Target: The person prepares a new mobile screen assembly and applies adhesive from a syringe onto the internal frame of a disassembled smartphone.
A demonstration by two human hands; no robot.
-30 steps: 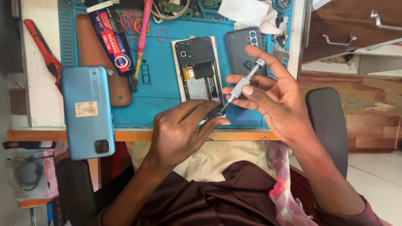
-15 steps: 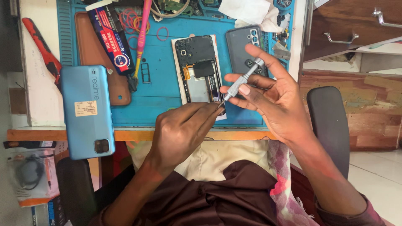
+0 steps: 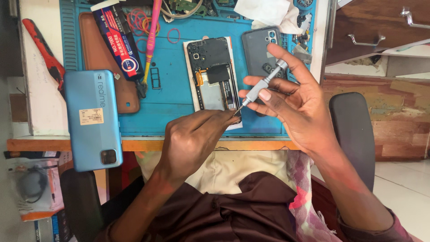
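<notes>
We note the right hand pinching a silver screwdriver – tip at the opened phone; left hand apparently pinched there. Blue-red glue tube upper left.

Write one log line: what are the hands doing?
right hand: holds screwdriver | left hand: at tip, on open phone | mat

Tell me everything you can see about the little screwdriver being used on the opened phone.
The screwdriver is slim, with a silvery metal-looking handle and a thin dark shaft. It slants down-left, its cap uppermost. The right hand pinches its handle; its tip meets the left hand fingertips at the opened phone near its lower edge.
</notes>
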